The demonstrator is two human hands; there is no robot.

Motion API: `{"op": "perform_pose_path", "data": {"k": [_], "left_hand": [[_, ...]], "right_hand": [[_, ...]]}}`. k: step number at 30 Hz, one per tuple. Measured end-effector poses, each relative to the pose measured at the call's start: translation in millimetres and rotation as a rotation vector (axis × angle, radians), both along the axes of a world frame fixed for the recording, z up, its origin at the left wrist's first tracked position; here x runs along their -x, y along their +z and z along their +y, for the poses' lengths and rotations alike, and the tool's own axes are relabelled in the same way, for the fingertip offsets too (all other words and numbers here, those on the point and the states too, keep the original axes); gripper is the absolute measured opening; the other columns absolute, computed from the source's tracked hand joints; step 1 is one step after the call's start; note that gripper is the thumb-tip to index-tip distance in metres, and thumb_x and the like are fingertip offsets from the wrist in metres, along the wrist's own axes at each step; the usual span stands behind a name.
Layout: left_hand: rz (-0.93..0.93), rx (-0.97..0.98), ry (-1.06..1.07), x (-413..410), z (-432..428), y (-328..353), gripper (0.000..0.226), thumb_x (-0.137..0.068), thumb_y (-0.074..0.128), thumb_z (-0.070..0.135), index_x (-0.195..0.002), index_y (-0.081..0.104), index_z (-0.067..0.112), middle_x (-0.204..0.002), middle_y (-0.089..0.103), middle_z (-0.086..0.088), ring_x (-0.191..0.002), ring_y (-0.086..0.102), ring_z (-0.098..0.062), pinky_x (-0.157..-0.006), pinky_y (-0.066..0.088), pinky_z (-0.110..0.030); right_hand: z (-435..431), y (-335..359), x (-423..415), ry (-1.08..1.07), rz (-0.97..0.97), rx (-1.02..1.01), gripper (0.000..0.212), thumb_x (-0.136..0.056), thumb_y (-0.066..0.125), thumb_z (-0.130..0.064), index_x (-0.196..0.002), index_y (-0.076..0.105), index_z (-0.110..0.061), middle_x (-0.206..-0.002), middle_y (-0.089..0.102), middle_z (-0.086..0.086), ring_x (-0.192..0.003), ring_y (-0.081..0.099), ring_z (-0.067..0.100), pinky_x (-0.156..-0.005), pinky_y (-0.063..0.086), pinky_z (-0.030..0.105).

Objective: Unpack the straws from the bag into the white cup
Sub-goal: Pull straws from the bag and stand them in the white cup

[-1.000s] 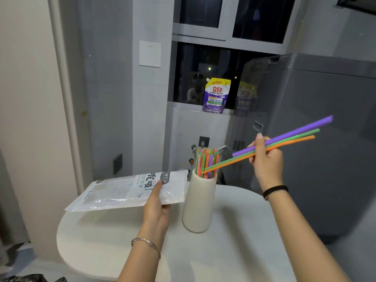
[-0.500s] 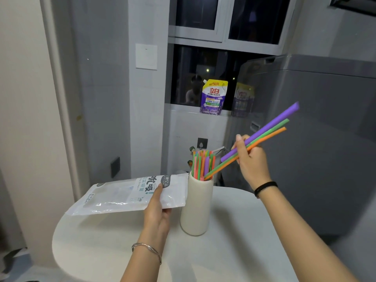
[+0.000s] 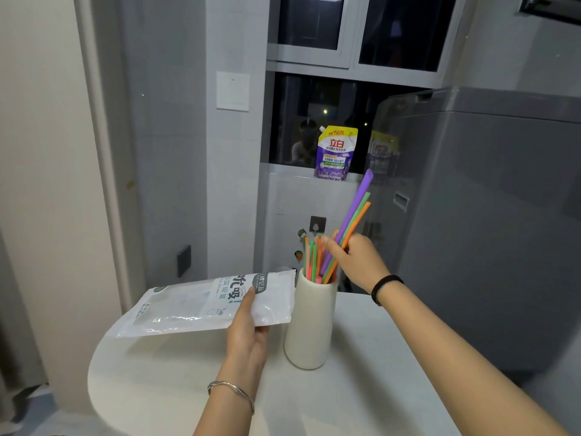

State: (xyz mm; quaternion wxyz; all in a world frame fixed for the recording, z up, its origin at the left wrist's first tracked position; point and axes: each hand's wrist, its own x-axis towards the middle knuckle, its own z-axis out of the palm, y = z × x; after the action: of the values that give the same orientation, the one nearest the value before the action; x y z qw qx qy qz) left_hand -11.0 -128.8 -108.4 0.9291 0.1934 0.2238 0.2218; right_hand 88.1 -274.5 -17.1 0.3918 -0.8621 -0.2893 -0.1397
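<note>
I see a round white table (image 3: 163, 379) filling the lower half of the frame, its curved edge at lower left. The white cup (image 3: 309, 325) stands on it near centre, with coloured straws (image 3: 314, 259) upright inside. My right hand (image 3: 355, 262), just above the cup's rim, has its fingers closed around three straws (image 3: 356, 209), purple, green and orange, whose lower ends are in the cup's mouth while the tops lean to the upper right. My left hand (image 3: 248, 328) pinches the nearly flat bag (image 3: 201, 306) by its right end, holding it above the table just left of the cup. Behind, a grey tiled wall with a white switch plate (image 3: 232, 91), a dark window, a purple pouch (image 3: 334, 152) on the sill, and a grey appliance (image 3: 490, 215) at right.
</note>
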Motion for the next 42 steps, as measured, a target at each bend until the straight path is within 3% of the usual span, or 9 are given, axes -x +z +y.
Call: {"op": "perform_pose_path", "data": {"k": [9, 15, 20, 25, 27, 30, 35, 39, 42], "left_hand": [[-0.007, 0.017, 0.016, 0, 0, 1, 0.046, -0.087, 0.065, 0.009, -0.132, 0.054, 0.010, -0.117, 0.066, -0.005, -0.081, 0.065, -0.011, -0.045, 0.054, -0.019], [0.001, 0.011, 0.000, 1, 0, 1, 0.044, -0.088, 0.064, 0.009, -0.131, 0.055, 0.009, -0.116, 0.066, -0.006, -0.080, 0.065, -0.012, -0.044, 0.053, -0.019], [0.008, 0.003, -0.005, 0, 1, -1, 0.045, -0.087, 0.065, 0.010, -0.131, 0.055, 0.009, -0.113, 0.067, -0.005, -0.081, 0.065, -0.012, -0.044, 0.053, -0.019], [0.013, 0.010, 0.001, 0, 1, -1, 0.045, -0.087, 0.066, 0.010, -0.130, 0.056, 0.010, -0.096, 0.068, 0.001, -0.079, 0.065, -0.012, -0.043, 0.053, -0.019], [0.015, 0.009, 0.001, 0, 2, -1, 0.045, -0.086, 0.066, 0.009, -0.130, 0.056, 0.010, -0.096, 0.068, 0.001, -0.079, 0.065, -0.012, -0.043, 0.053, -0.020], [0.016, 0.004, 0.001, 0, 2, -2, 0.046, -0.086, 0.066, 0.009, -0.131, 0.055, 0.010, -0.097, 0.068, 0.001, -0.080, 0.065, -0.012, -0.044, 0.054, -0.020], [0.011, 0.005, -0.002, 0, 2, -2, 0.046, -0.087, 0.064, 0.008, -0.132, 0.054, 0.010, -0.096, 0.067, 0.001, -0.079, 0.064, -0.011, -0.043, 0.053, -0.019], [0.010, 0.008, 0.000, 0, 2, -3, 0.046, -0.088, 0.064, 0.009, -0.132, 0.054, 0.010, -0.106, 0.067, -0.002, -0.080, 0.064, -0.012, -0.044, 0.054, -0.020], [0.012, 0.005, 0.003, 0, 3, -4, 0.042, -0.087, 0.064, 0.008, -0.128, 0.056, 0.011, -0.095, 0.067, 0.002, -0.078, 0.064, -0.011, -0.043, 0.053, -0.019]], "right_hand": [[0, -1, -2, -0.010, 0.035, -0.077, 0.025, -0.089, 0.057, -0.040, -0.076, 0.060, -0.018, -0.067, 0.062, -0.001, -0.070, 0.065, 0.019, -0.070, 0.059, 0.037], [0, -9, 1, -0.014, 0.087, 0.197, 0.029, -0.087, 0.060, -0.039, -0.096, 0.065, -0.011, -0.086, 0.070, 0.006, -0.079, 0.067, 0.019, -0.073, 0.058, 0.034], [-1, 1, 3, -0.059, 0.032, -0.136, 0.036, -0.089, 0.057, -0.039, -0.078, 0.060, -0.005, -0.069, 0.063, 0.009, -0.067, 0.064, 0.023, -0.065, 0.056, 0.037], [-1, -12, 4, -0.059, 0.070, 0.171, 0.027, -0.088, 0.060, -0.038, -0.093, 0.064, -0.012, -0.081, 0.065, 0.002, -0.075, 0.063, 0.017, -0.069, 0.055, 0.030], [-3, -12, 6, -0.145, -0.070, 0.059, 0.030, -0.085, 0.061, -0.043, -0.103, 0.060, -0.020, -0.089, 0.062, -0.007, -0.079, 0.060, 0.012, -0.067, 0.053, 0.024], [-4, -10, 9, -0.118, -0.237, -0.124, 0.054, -0.083, 0.062, -0.047, -0.131, 0.044, -0.028, -0.118, 0.051, -0.012, -0.103, 0.052, 0.006, -0.081, 0.046, 0.017], [-5, -34, 15, 0.038, -0.231, 0.191, 0.067, -0.090, 0.048, -0.050, -0.148, 0.021, -0.030, -0.156, 0.023, -0.011, -0.144, 0.017, 0.008, -0.118, 0.016, 0.033], [-7, -48, 14, 0.011, -0.332, 0.335, 0.067, -0.093, 0.037, -0.055, -0.149, 0.011, -0.032, -0.159, 0.006, -0.016, -0.144, -0.010, 0.001, -0.116, -0.014, 0.027], [-8, -45, 15, -0.009, -0.351, 0.277, 0.066, -0.092, 0.035, -0.056, -0.149, 0.010, -0.035, -0.155, 0.002, -0.022, -0.142, -0.015, -0.002, -0.114, -0.019, 0.024]]}}
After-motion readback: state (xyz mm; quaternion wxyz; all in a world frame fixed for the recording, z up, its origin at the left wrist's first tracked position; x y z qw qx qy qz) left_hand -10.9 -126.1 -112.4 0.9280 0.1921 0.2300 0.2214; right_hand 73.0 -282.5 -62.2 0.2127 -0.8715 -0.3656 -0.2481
